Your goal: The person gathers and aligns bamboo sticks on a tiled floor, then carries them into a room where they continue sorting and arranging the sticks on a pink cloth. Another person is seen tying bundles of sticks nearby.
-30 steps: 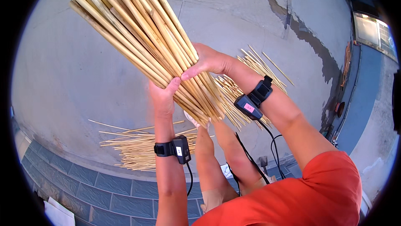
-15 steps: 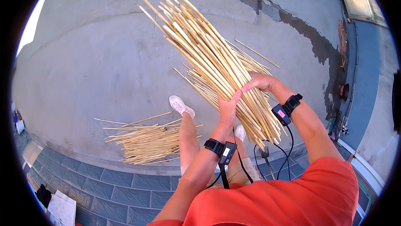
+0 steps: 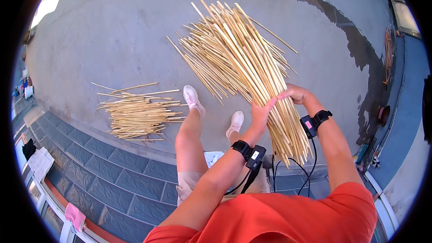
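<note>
Holding a thick bundle of pale cane sticks [image 3: 263,74] between them, the left hand [image 3: 260,116] and right hand [image 3: 294,94] grip its nearer half from opposite sides, thumbs on top and close together; the fingers beneath are hidden. The bundle's long axis slants: its far end points away from the person and leans left, its sticks uneven and slightly fanned, while the near end points back toward the body, a little right. The far part overlaps a loose cane pile [image 3: 204,58] on the concrete floor [image 3: 112,40]; whether they touch cannot be told. Nearer the floor's tiled edge [image 3: 148,171], left of the feet, lies a smaller cane pile [image 3: 139,113], its sticks running mostly left to right.
</note>
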### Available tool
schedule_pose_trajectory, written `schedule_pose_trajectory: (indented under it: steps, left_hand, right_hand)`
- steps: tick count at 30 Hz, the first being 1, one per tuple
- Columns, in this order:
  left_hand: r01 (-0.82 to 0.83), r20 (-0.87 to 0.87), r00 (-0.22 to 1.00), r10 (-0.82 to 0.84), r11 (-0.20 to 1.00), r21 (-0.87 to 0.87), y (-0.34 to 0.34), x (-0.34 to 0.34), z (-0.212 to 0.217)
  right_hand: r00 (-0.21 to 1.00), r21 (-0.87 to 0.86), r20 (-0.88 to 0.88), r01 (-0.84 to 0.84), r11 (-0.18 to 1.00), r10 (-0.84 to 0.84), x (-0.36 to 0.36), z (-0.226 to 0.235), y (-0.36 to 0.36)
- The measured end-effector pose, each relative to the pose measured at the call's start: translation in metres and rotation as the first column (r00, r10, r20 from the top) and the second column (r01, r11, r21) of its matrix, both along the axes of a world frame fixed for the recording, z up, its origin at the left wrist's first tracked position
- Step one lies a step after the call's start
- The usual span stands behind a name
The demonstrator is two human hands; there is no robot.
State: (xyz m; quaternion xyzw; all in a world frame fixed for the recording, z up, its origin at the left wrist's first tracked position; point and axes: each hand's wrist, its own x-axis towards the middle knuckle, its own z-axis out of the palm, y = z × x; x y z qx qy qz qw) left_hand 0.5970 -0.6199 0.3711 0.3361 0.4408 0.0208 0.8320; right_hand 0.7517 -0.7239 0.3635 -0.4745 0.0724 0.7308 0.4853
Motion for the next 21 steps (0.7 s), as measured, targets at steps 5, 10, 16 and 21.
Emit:
schedule_pose_trajectory:
  steps: [5, 10, 16, 21]
  left_hand:
    - [-0.008, -0.011, 1.0, 0.007, 0.999, -0.034, -0.013, -0.046, -0.028]
    - [-0.052, 0.002, 0.999, 0.052, 0.997, -0.056, -0.01, -0.062, -0.02]
    - [-0.04, 0.136, 0.99, 0.044, 0.999, -0.035, 0.007, -0.037, 0.016]
    - [-0.062, 0.187, 0.98, 0.068, 0.997, -0.041, 0.024, -0.009, 0.047]
  right_hand:
    - [1.0, 0.063, -0.017, -0.011, 0.998, 0.012, -0.043, -0.032, -0.009]
    - [0.996, 0.069, -0.025, -0.079, 0.995, 0.08, -0.053, -0.031, 0.0]
    - [0.994, 0.052, 0.093, -0.066, 0.996, 0.061, -0.029, 0.026, 0.016]
    - [0.975, 0.004, 0.179, -0.132, 0.991, 0.129, 0.002, 0.076, 0.041]
